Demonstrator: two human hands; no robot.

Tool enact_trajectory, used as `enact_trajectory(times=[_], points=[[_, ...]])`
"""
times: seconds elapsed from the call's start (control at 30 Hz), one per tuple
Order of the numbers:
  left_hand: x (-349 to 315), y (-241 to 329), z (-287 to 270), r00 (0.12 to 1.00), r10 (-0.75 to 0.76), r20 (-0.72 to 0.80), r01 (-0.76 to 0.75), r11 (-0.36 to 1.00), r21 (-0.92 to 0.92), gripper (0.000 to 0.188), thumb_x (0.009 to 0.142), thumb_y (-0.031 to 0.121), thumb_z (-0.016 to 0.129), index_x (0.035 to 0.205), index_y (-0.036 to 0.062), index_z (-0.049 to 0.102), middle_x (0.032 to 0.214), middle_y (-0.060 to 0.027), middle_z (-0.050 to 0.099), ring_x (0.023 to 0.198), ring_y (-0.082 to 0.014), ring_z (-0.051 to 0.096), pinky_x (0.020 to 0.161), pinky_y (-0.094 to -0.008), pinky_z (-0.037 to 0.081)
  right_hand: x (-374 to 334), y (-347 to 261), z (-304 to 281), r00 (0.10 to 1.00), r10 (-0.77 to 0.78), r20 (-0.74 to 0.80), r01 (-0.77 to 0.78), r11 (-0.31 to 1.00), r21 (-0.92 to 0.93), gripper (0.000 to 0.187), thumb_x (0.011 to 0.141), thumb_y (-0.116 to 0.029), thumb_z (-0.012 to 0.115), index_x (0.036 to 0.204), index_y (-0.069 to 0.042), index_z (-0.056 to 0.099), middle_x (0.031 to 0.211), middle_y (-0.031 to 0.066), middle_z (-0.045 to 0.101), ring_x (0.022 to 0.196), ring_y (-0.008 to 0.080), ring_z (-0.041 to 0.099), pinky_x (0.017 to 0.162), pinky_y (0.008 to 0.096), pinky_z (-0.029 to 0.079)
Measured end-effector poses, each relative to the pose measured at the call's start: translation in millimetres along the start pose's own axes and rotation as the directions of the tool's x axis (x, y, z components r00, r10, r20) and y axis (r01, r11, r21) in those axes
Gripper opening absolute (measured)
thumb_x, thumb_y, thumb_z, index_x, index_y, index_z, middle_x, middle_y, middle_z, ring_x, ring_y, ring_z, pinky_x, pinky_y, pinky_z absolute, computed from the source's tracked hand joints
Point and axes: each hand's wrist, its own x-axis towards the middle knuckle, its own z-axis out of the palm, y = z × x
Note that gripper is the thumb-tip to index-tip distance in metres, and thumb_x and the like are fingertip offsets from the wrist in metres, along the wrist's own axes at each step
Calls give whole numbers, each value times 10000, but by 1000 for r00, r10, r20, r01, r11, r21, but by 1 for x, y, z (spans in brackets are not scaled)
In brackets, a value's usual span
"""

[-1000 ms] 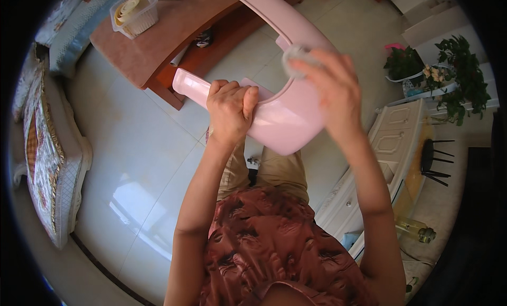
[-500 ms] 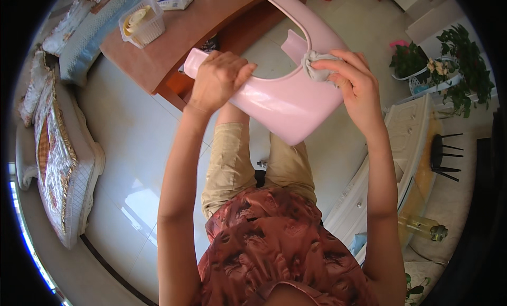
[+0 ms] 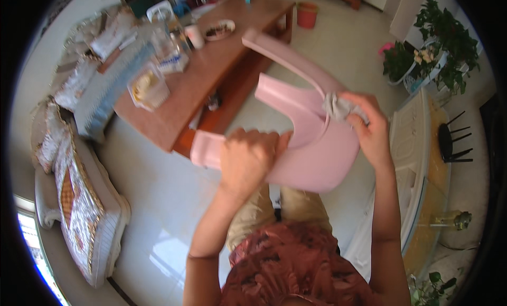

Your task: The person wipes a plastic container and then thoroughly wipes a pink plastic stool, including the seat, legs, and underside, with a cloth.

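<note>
The pink plastic piece point(image 3: 330, 163) is now sitting lower in view, above the floor point(image 3: 169, 200). The left hand point(image 3: 248, 158) is gripping it; the right hand point(image 3: 374, 129) is pinching grey cloth point(image 3: 336, 106), ideally wiping with even pressure.

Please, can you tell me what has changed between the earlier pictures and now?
The pink plastic piece is lower in the picture and tilted, so more of its inside shows. The view has shifted too, showing more of the table. Nothing was let go: the left hand still grips the piece, the right hand still holds the grey cloth at its curved edge.
</note>
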Motion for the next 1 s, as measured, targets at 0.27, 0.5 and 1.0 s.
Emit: enact_trajectory(times=[0.27, 0.5, 1.0], points=[[-12, 6, -13, 992, -127, 19, 126, 991, 44, 407, 881, 263, 689, 550, 121, 502, 480, -35, 506, 457, -205, 536, 516, -335, 433, 13, 3, 41, 996, 40, 74, -47, 993, 106, 350, 797, 119, 610, 1123, -3, 643, 1107, 110, 614, 1006, 263, 589, 800, 330, 520], [11, -24, 8, 968, -250, 12, 249, 966, 76, 391, 920, 290, 630, 612, 61, 555, 522, -124, 532, 492, -331, 541, 535, -427, 458, 37, 9, 71, 1000, 12, -23, -12, 999, -30, 332, 824, 117, 571, 1116, -19, 652, 1094, 109, 632, 992, 278, 589, 792, 344, 521], [17, -63, 12, 918, -375, 130, 394, 899, -192, 465, 1024, 443, 399, 940, 113, 716, 631, -191, 623, 610, -384, 621, 551, -488, 474, 19, -8, 76, 986, 127, 107, -139, 984, 107, 401, 815, 178, 527, 1128, -17, 683, 1110, 105, 617, 984, 226, 629, 790, 294, 577]])
